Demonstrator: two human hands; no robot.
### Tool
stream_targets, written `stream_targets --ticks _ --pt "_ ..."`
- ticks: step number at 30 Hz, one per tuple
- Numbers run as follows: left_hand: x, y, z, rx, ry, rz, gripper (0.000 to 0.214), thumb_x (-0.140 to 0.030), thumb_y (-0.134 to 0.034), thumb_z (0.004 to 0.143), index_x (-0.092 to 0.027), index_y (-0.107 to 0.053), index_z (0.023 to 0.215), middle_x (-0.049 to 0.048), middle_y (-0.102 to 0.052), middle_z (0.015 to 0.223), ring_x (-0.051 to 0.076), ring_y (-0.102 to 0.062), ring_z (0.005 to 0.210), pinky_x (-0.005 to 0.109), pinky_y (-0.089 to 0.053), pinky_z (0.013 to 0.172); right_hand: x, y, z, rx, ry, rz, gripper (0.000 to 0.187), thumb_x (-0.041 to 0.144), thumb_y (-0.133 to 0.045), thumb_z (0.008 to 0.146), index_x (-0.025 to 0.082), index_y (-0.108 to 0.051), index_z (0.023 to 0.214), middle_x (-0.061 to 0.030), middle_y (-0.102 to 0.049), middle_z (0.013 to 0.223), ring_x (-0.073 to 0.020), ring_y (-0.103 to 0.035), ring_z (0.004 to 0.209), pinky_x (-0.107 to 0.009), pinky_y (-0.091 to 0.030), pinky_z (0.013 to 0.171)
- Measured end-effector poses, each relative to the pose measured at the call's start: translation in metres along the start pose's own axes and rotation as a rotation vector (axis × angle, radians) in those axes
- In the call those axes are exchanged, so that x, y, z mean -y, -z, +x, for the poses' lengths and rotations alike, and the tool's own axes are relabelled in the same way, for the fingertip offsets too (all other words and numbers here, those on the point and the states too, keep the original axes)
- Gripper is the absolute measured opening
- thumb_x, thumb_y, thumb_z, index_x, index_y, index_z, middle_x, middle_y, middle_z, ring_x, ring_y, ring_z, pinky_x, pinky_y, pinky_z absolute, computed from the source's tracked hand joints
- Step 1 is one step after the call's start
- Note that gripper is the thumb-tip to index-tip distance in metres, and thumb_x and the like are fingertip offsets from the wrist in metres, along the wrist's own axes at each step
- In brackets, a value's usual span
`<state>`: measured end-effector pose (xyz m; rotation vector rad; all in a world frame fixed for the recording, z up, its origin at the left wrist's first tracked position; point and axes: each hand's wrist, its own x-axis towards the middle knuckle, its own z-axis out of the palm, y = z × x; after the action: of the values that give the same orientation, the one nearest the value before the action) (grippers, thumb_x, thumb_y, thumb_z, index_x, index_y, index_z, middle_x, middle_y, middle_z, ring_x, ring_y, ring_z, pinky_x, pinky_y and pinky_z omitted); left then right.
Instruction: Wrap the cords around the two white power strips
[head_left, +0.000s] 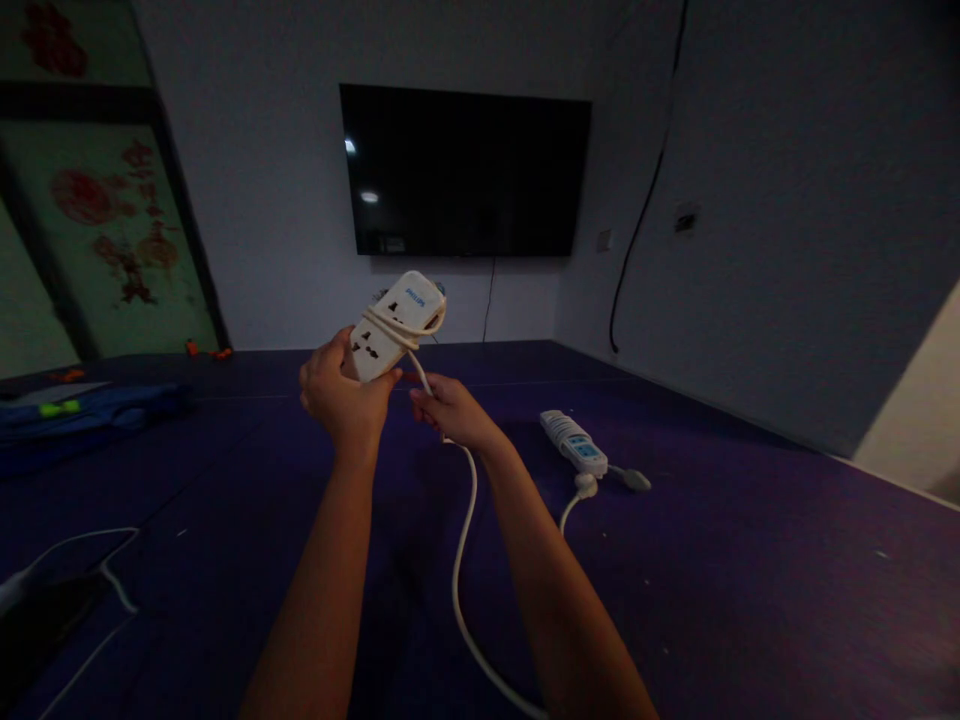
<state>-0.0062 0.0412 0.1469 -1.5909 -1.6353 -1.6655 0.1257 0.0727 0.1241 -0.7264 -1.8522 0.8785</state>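
A white power strip (415, 293) with blue lettering is held up, tilted, above the purple floor. My left hand (341, 392) is closed around its lower end. The white cord (465, 580) is wound a few turns about the strip's middle. From those turns it runs down through my right hand (451, 408), whose fingers are pinched on it just below the strip. Beyond that hand the cord hangs in a loose curve toward the bottom of the view, passing behind my right forearm.
Right of my hands, a second power strip (585, 453) wrapped in its cord lies on the purple floor (720, 560), with a plug (586, 486) beside it. Blue cloth (135, 408) lies at the left. A dark device (52, 620) with a white cable is near the lower left. A television (469, 175) hangs on the wall.
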Motion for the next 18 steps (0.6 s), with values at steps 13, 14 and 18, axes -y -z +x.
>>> stream_targets --ticks 13,14,18 --pt "0.033 0.018 0.008 -0.293 0.199 0.243 0.056 -0.032 -0.07 0.066 -0.025 -0.055 0.12 0.0105 -0.059 0.12 0.036 -0.046 0.113 0.053 -0.037 0.087 -0.005 0.005 -0.007 0.434 -0.23 -0.657 0.023 0.006 -0.052 0.076 0.012 -0.071 0.088 -0.0004 -0.063 0.06 -0.0103 -0.057 0.06 -0.018 -0.038 0.057" --pt "0.039 0.021 0.009 -0.297 0.203 0.263 0.054 -0.031 -0.069 0.067 -0.024 -0.056 0.119 0.0113 -0.059 0.12 0.036 -0.046 0.114 0.054 -0.036 0.087 -0.003 0.009 -0.009 0.423 -0.209 -0.69 0.021 0.009 -0.053 0.078 0.012 -0.071 0.088 -0.0017 -0.064 0.063 -0.0108 -0.057 0.061 -0.019 -0.037 0.057" --pt "0.053 0.026 0.012 -0.216 0.211 0.313 0.05 -0.025 -0.065 0.069 -0.021 -0.056 0.118 0.0138 -0.057 0.12 0.038 -0.044 0.114 0.056 -0.035 0.087 0.014 0.019 -0.018 0.305 -0.035 -0.684 0.02 0.02 -0.052 0.084 0.013 -0.071 0.088 -0.004 -0.066 0.076 -0.011 -0.054 0.067 -0.02 -0.034 0.059"
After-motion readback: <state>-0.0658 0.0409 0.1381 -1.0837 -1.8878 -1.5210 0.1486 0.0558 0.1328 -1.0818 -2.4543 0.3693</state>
